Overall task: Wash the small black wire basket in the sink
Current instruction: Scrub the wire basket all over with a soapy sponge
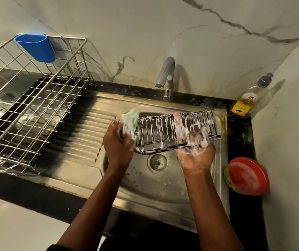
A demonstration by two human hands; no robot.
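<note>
Over the steel sink [145, 189] I see the soapy small black wire basket [163, 134] held above the drain [158, 161], the right hand [196, 154] curled round its near rim, the left hand [117, 144] clutching a green sponge [131, 119] against its left end.

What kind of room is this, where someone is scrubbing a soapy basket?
Most likely a home kitchen. There is a steel sink with a tap over it, a wire dish rack beside it, and a soap bottle in the corner.
</note>
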